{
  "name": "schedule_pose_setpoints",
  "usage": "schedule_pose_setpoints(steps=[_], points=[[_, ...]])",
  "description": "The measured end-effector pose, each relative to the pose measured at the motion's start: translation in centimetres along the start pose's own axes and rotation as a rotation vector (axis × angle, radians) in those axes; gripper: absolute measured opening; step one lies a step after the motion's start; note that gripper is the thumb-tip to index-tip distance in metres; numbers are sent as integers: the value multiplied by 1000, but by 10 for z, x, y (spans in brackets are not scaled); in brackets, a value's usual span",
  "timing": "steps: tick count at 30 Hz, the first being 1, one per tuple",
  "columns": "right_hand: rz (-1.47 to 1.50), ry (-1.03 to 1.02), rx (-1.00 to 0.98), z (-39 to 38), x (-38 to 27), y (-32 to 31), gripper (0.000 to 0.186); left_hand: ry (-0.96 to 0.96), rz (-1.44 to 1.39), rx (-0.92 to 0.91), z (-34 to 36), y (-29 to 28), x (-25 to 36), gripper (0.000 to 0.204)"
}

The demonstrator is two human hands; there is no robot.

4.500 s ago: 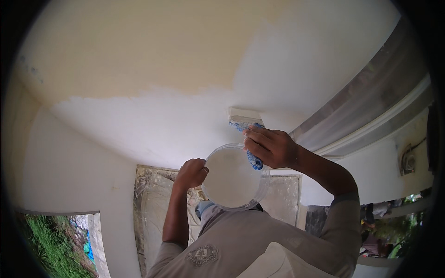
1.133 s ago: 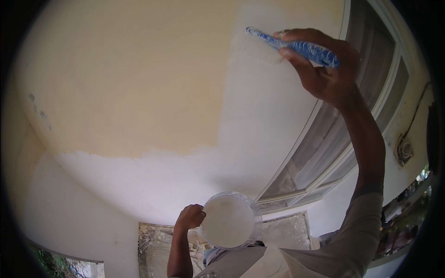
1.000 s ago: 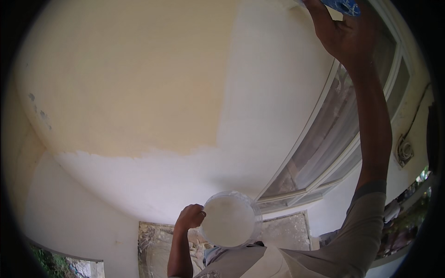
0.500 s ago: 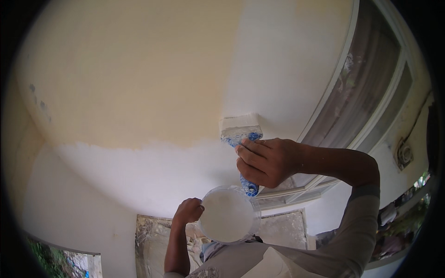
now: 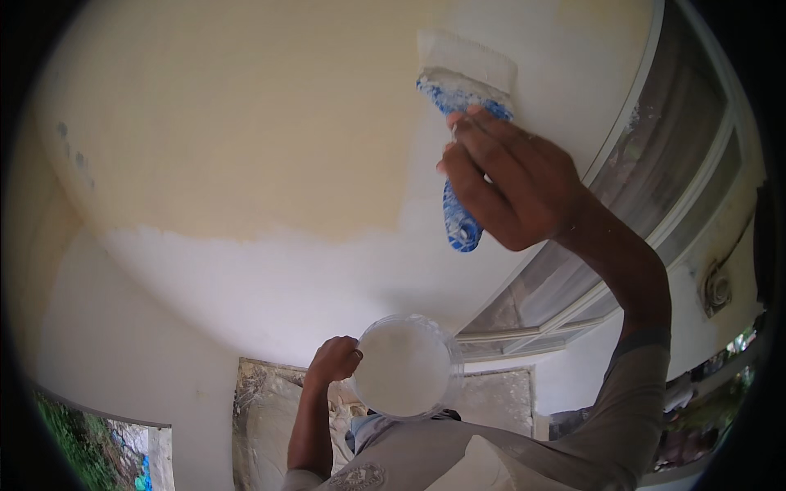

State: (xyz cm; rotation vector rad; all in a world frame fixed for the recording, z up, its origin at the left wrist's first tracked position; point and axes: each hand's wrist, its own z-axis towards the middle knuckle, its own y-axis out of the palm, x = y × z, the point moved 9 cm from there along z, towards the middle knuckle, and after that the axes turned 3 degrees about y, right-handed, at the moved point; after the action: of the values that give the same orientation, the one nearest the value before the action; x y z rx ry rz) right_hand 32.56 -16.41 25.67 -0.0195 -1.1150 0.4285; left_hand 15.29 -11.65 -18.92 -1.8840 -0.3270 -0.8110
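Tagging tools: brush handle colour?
Blue, smeared with white paint, on the brush in the right hand; head view.

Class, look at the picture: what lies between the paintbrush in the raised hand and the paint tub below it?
In the head view, only white-painted wall lies between the paintbrush and the paint tub.

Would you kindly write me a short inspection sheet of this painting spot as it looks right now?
Surface: wall, upper part yellowish, lower band and right strip coated white.
Job's things: wide brush with blue handle, bristles against the wall; round tub of white paint.
Clutter: nothing seen.
Hands: right hand grips the brush handle; left hand holds the tub's rim.
Cables: one dark cable by a round wall fitting.
Surroundings: window frame at right; greenery lower left.
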Motion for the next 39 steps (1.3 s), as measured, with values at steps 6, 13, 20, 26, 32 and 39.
schedule_pose_setpoints(steps=[6,13,20,26,32,39], points=[[429,-73,-119,-87,-167,35,23,53,46,64,3,0,10,31],[530,230,-83,-77,-73,25,18,90,84,84,3,5,8,29],[137,295,-8,-34,47,-54,33,20,-27,62,1,10,-5,29],[56,110,-87,-77,-23,-20,16,65,-42,47,3,11,-4,27],[426,81,-207,-139,-158,2,18,16,-114,-18,-2,4,5,26],[592,347,-241,-129,-91,6,21,34,-102,-44,2,2,8,25]])
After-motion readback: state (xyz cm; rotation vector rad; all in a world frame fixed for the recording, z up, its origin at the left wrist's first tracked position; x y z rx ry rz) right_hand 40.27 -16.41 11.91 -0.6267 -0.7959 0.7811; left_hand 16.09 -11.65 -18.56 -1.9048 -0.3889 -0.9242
